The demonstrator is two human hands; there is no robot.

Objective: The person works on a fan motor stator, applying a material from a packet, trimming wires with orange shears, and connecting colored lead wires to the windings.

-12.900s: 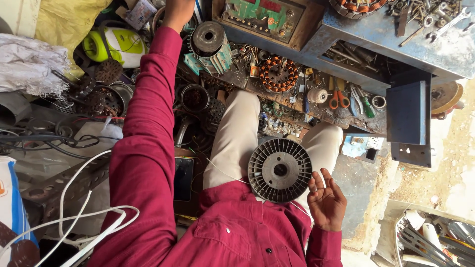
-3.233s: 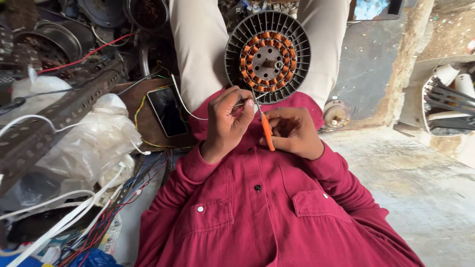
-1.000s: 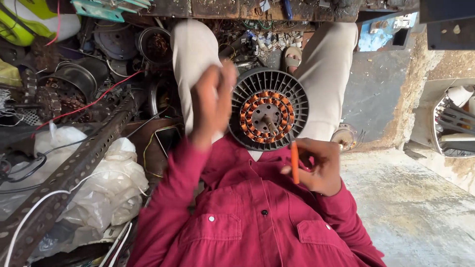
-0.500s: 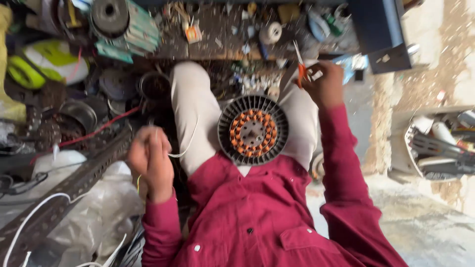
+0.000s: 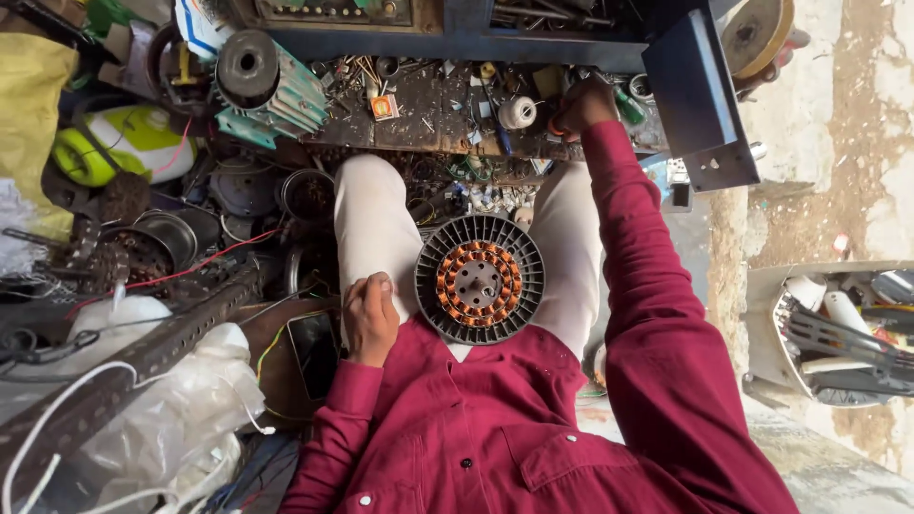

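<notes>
Two bare hands are at work, far apart from each other. The left hand (image 5: 370, 317) rests curled into a loose fist on the person's left thigh, just beside the round motor stator (image 5: 480, 279); whether anything is pinched inside the fist cannot be told. The right hand (image 5: 583, 105) is stretched out at arm's length to the cluttered workbench (image 5: 428, 105), closed over something near its front edge; a bit of orange shows at the fingers, but what it grips is too hidden to name. Just left of that hand stands a pale spool of thread (image 5: 517, 112).

The stator sits in the lap between the two pale-trousered thighs, flat side up, copper windings in a ring about a grey metal hub, a black finned rim round them.

Further left on the workbench lies a teal finned motor part (image 5: 269, 88) with a dark round hub. A dark phone (image 5: 314, 341) lies on the floor beside the left forearm. Beyond it a perforated metal bar (image 5: 162, 347) crosses over white plastic bags (image 5: 181, 405).
</notes>
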